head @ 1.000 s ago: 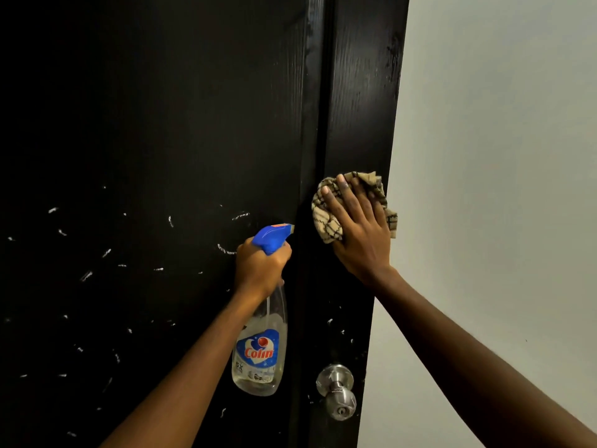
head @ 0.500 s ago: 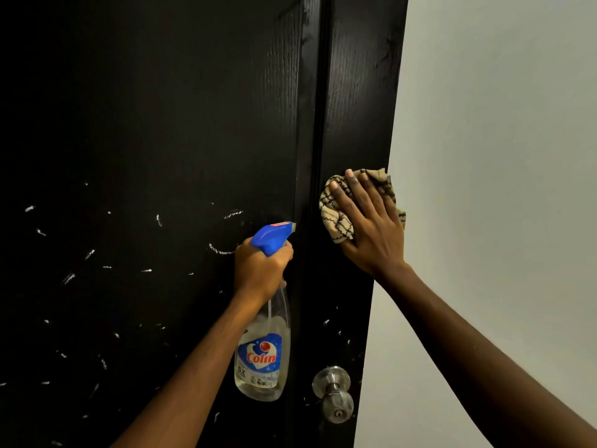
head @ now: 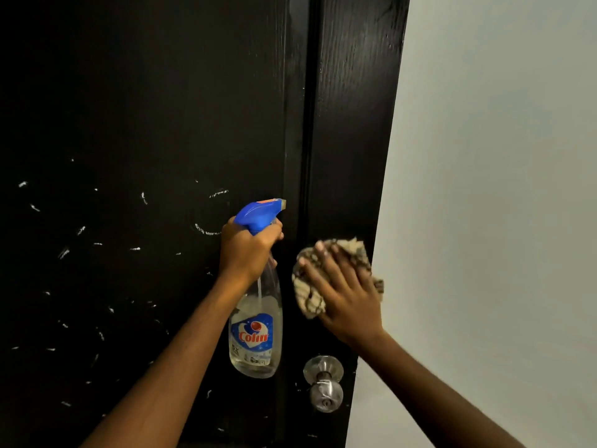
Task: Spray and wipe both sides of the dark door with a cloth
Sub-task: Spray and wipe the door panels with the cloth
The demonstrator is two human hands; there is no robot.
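Observation:
The dark door (head: 145, 108) fills the left and middle of the view, its panel flecked with white spray marks. My left hand (head: 247, 250) grips the neck of a clear spray bottle (head: 255, 337) with a blue trigger head, held close in front of the door. My right hand (head: 342, 286) presses a crumpled beige checked cloth (head: 307, 286) flat against the door's right stile, fingers straight and spread, just above the knob. Most of the cloth is hidden under my palm.
A round silver door knob (head: 323, 383) sticks out from the door below my right hand. A pale plain wall (head: 500, 189) runs along the door's right edge.
My right hand has slid the cloth down the door's right stile toward the knob. My left hand and the bottle have stayed about where they were.

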